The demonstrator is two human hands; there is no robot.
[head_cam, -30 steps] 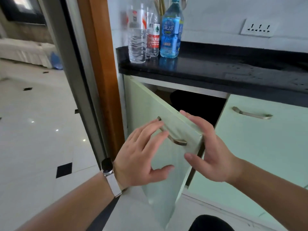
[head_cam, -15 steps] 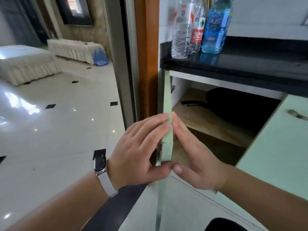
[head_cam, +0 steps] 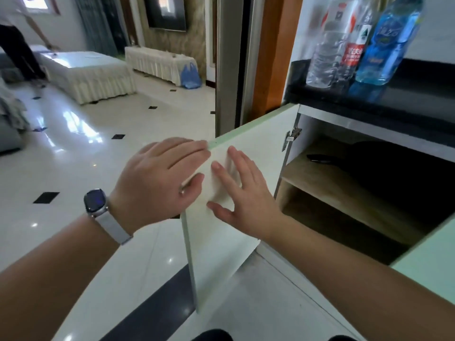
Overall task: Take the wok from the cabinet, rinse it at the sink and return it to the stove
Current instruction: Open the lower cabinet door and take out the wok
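Observation:
The black wok (head_cam: 398, 173) lies on the upper wooden shelf inside the open cabinet, its dark handle (head_cam: 320, 158) pointing left. The pale green cabinet door (head_cam: 234, 242) is swung wide open to the left, its white inner face toward me. My left hand (head_cam: 160, 180) wraps over the door's free top corner, thumb on the inner face. My right hand (head_cam: 243, 193) lies flat with fingers spread on the inner face, holding nothing.
Several plastic water bottles (head_cam: 354, 43) stand on the black countertop (head_cam: 418, 94) above the cabinet. A second green door (head_cam: 433, 274) stays closed at right. A door frame (head_cam: 246, 57) rises left of the cabinet. Beyond it are glossy floor tiles, draped furniture and a person (head_cam: 14, 33).
The cabinet door has swung from half open to fully open on the left. Both hands moved with it, and the wok inside came into view.

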